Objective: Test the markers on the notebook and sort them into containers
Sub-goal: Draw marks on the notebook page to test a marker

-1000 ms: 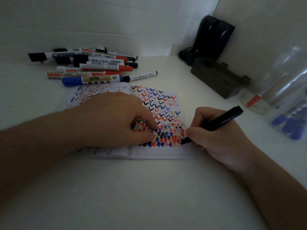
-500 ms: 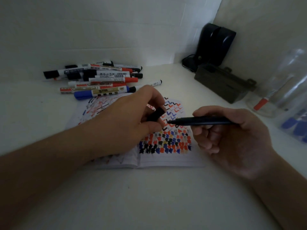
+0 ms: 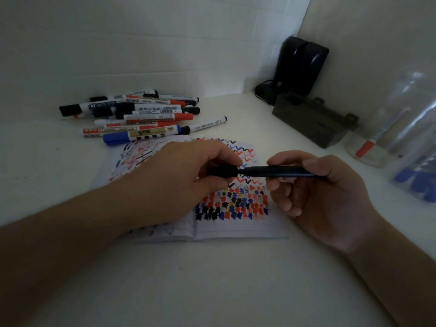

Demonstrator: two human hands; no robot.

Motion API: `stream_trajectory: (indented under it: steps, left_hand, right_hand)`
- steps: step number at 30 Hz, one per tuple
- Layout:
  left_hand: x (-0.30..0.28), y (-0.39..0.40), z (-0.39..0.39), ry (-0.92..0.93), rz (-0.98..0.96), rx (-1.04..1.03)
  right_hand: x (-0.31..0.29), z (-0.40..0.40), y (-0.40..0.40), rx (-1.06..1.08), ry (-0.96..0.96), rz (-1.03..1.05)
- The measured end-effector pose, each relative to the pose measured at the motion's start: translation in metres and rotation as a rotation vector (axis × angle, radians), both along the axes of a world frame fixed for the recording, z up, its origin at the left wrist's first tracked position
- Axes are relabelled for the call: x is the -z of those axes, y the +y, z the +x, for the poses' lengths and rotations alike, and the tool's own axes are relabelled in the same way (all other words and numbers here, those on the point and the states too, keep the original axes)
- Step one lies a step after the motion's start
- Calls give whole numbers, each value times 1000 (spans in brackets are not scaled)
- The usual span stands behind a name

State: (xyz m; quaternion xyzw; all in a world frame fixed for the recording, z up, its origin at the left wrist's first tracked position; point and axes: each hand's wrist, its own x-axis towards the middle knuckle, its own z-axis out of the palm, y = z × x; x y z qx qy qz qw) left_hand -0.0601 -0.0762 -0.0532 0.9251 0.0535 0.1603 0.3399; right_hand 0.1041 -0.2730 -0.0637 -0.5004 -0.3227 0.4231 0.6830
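Above the notebook point(image 3: 236, 223) I hold the marker point(image 3: 280, 171) level, its length running left to right between my hands. My right hand point(image 3: 323, 197) curls round the barrel; my left hand point(image 3: 179, 182) pinches the cap point(image 3: 223, 171) at the tip end — touching, whether seated I cannot tell. The jars point(image 3: 387, 128) stand farther off to the right, nearer my right hand — so, I judge, that hand should carry it over. The untested pile point(image 3: 141, 116) lies far left on the worktop point(image 3: 212, 279).

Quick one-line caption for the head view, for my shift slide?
Left hand brings black cap to black marker held in right hand above scribbled notebook.
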Motion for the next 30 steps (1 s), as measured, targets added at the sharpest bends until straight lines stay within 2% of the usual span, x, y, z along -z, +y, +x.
stream_trajectory:
  steps: [4, 11, 18, 24, 27, 30]
  left_hand:
    - [-5, -3, 0, -11, 84, -5]
    - [-4, -2, -1, -39, -65, 27]
    - [1, -4, -1, -2, -168, 27]
    - [8, -3, 3, 68, -120, 45]
    - [10, -3, 5, 66, -115, 39]
    - [10, -1, 10, 81, -91, -5]
  right_hand:
    - [-1, -4, 1, 15, -57, -38]
    - [-3, -14, 4, 141, -173, -46]
    - [6, -23, 7, 141, -500, -5]
    - [14, -17, 9, 111, -572, 15]
    - [16, -15, 13, 81, -498, 18]
    - [16, -11, 17, 96, -515, -50]
